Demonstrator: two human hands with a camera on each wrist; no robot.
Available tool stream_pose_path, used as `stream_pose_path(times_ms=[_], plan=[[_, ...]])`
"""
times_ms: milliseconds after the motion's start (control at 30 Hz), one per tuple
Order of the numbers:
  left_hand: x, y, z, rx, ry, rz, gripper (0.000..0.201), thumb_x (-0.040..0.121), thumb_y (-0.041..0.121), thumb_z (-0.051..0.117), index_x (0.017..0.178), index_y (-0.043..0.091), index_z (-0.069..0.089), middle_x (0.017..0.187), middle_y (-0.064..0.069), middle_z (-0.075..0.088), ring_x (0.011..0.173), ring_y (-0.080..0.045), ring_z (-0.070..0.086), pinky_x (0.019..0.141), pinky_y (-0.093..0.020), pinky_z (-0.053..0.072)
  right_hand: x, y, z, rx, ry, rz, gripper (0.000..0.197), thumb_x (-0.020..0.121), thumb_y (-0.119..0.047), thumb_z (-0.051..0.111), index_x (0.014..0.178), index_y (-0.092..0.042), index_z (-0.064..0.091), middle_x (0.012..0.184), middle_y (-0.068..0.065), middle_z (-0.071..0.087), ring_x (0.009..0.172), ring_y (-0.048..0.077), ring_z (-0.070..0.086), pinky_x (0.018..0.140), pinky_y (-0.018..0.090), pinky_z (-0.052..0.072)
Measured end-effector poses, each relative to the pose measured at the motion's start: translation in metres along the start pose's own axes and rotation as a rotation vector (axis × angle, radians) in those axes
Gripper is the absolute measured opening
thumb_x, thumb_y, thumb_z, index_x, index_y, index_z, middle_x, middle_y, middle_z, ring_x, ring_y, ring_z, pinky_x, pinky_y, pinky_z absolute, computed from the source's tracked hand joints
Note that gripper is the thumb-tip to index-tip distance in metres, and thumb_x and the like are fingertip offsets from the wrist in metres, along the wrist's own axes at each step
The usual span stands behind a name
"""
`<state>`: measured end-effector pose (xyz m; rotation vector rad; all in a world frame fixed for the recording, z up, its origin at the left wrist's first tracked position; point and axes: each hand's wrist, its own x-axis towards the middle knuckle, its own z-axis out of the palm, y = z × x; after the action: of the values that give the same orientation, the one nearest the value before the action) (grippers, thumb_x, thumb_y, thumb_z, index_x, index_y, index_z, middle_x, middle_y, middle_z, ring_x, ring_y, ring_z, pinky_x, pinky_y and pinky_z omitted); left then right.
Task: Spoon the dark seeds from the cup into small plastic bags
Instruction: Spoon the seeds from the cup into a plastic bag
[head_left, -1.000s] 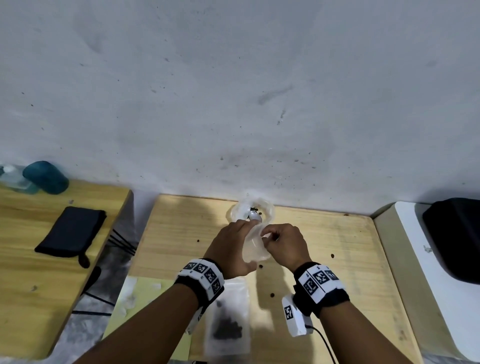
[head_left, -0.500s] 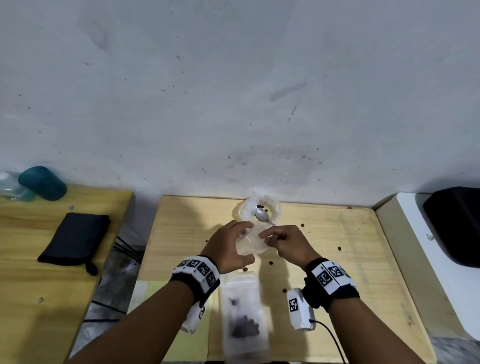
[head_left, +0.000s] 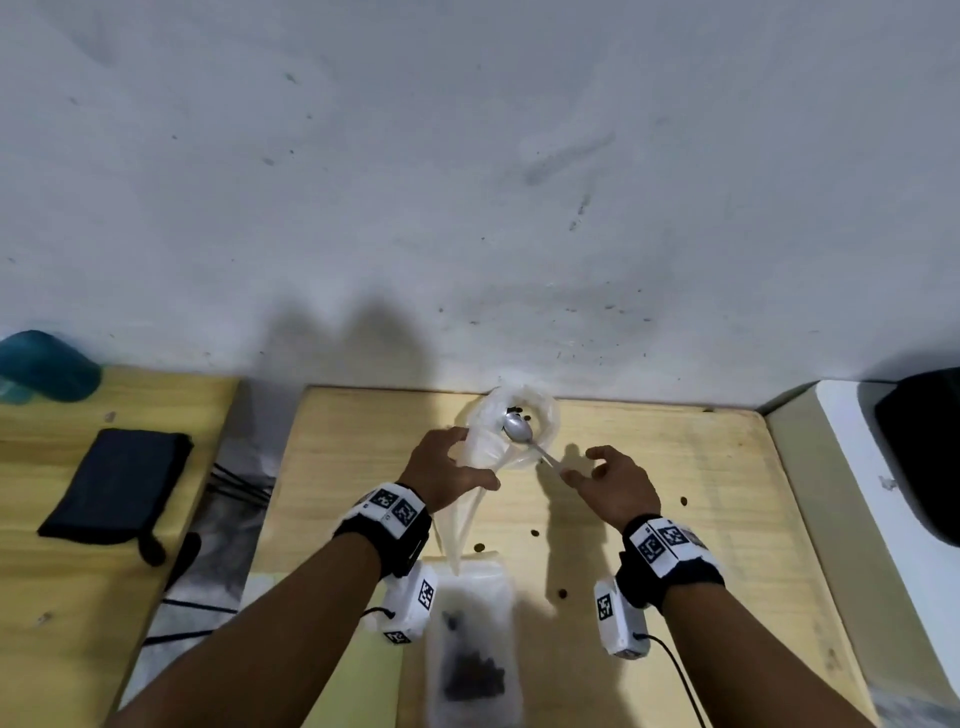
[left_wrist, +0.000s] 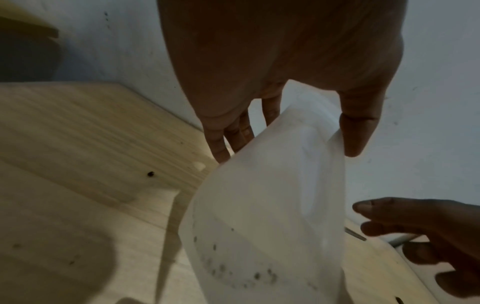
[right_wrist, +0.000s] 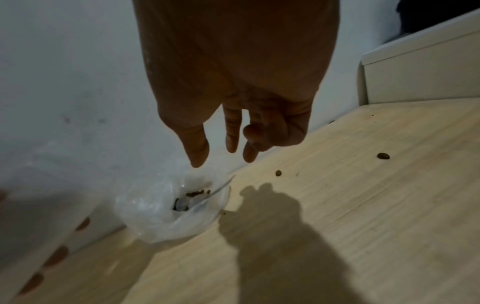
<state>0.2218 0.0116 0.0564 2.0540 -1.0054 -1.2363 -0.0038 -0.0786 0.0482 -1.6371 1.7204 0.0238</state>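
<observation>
A clear cup (head_left: 545, 415) with a few dark seeds (right_wrist: 194, 193) stands against the wall, and a metal spoon (head_left: 518, 429) lies in it, handle toward me. My left hand (head_left: 467, 460) pinches a small empty plastic bag (head_left: 480, 452) beside the cup; the left wrist view shows the bag (left_wrist: 272, 205) between thumb and fingers. My right hand (head_left: 582, 465) hovers just off the spoon handle with loose fingers (right_wrist: 231, 142) and holds nothing. A bag filled with seeds (head_left: 472, 654) lies at the table's near edge.
Loose seeds (head_left: 535, 532) dot the wooden table (head_left: 701, 571). A white cabinet (head_left: 878, 499) with a black object (head_left: 930, 457) flanks the right. On the left table lie a dark pouch (head_left: 114, 488) and a teal container (head_left: 47, 366); cables (head_left: 234, 483) hang in the gap.
Both hands held the empty bag together before. My right hand has let go and moved right, toward the spoon handle; my left hand keeps the bag, which now hangs down.
</observation>
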Motion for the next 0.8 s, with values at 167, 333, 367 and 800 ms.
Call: stream_pose_path(times_ms=[167,333,367,800], plan=[[0.023,0.008,0.009,-0.010,-0.033,-0.140,0.088,0.059,0.027,0.088,0.136,0.023,0.045,0.141,0.003,0.041,0.120,-0.018,0.048,0.088,-0.027,0.043,0.030,0.005,0.008,-0.065,-0.169,0.001,0.065,0.077,-0.068,0.066,0.122,-0.020,0.066,0.117,0.002,0.070,0.107,0.023,0.066,0.086,0.030,0.049],[0.042,0.013,0.017,-0.073,-0.069,-0.222,0.093,0.058,0.030,0.086,0.140,0.022,0.043,0.145,0.000,0.042,0.131,-0.020,0.042,0.091,-0.027,0.037,0.044,0.004,0.009,0.111,-0.083,-0.090,0.018,0.082,-0.041,0.074,0.079,-0.023,0.076,0.076,-0.002,0.072,0.077,0.019,0.067,0.068,0.027,0.049],[0.045,0.015,0.018,-0.097,-0.073,-0.242,0.091,0.059,0.029,0.086,0.140,0.020,0.044,0.144,-0.001,0.043,0.131,-0.021,0.042,0.090,-0.027,0.037,0.045,0.003,0.009,0.162,-0.036,-0.084,0.014,0.082,-0.036,0.073,0.074,-0.024,0.073,0.076,-0.002,0.072,0.078,0.021,0.067,0.069,0.028,0.050],[0.050,0.016,0.003,-0.347,-0.075,-0.202,0.059,0.046,0.021,0.084,0.102,0.009,0.073,0.100,-0.007,0.073,0.090,-0.023,0.065,0.073,-0.029,0.052,0.042,-0.014,0.015,0.201,0.461,-0.323,0.016,0.090,-0.024,0.064,0.084,-0.014,0.053,0.060,-0.010,0.054,0.051,0.023,0.050,0.057,0.027,0.035]])
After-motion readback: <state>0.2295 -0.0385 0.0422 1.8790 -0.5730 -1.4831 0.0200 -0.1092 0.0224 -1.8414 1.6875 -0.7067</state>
